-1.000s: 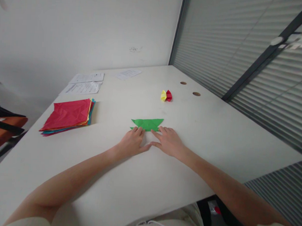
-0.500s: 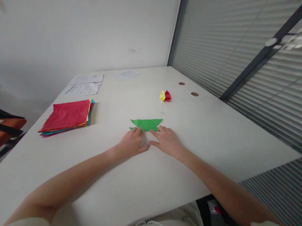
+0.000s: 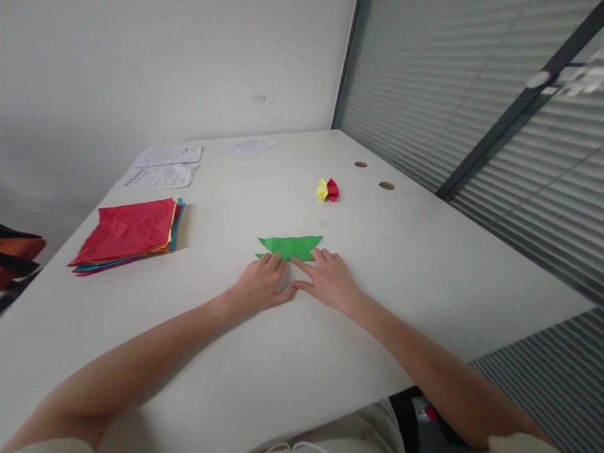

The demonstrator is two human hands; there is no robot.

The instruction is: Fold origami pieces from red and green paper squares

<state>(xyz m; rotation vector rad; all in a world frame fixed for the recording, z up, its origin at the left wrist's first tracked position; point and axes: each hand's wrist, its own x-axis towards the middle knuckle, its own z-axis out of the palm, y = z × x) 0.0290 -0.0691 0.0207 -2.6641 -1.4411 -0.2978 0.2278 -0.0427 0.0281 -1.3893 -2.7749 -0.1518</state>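
Observation:
A folded piece of green paper lies flat on the white table, its two ends pointed. My left hand presses its fingertips on the paper's lower left edge, the thumb stretched out to the right over the table. On the lower right edge rest the fingers of my right hand, with the index finger reaching toward the middle and the thumb apart from it. Both thumb tips nearly meet below the paper. Neither hand grips the paper; the fingertips cover part of its near edge.
A stack of coloured paper sheets, red on top, lies at the left. A yellow and red folded paper piece sits beyond the green paper. Printed sheets lie at the back left. Two round holes pierce the table near the blinds.
The view has shifted slightly. My right index finger has slid a little left along the near edge of the green paper. My left hand stays in place.

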